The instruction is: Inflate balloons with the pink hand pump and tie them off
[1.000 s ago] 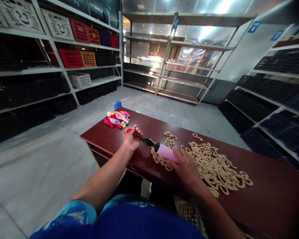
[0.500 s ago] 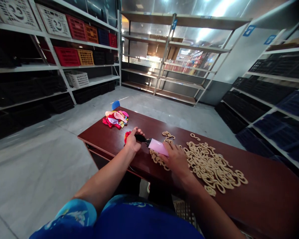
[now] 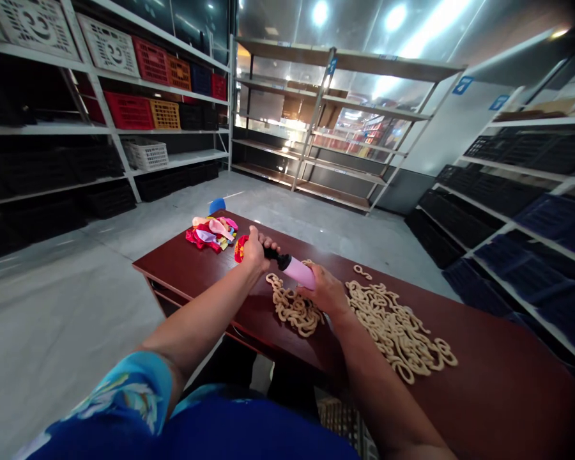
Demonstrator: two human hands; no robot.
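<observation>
Shelving with white, red and yellow crates at ten o'clock, positions read from the middle of the view. Blue floral sleeve on the left arm, low at eight o'clock. Brown desk across the lower middle, left end at nine o'clock. On that end, heap of limp balloons in red, pink and lavender, with rounded blue object just beyond the edge. Next, between eight and nine, red-and-yellow item against the left hand, partly covered, exact form impossible to tell. Left hand at eight o'clock, fingers curled around black end of pink cylinder. Cylinder at five o'clock, above the desk, sloping down rightward; beneath, at six, small pile of beige curled pieces. Between four and five, right hand wrapped around the cylinder's lower end. Metal rack at one o'clock, well behind. At four, loose curled piece and larger beige pile on the desk. Farthest right, at three, dark crates on shelves.
</observation>
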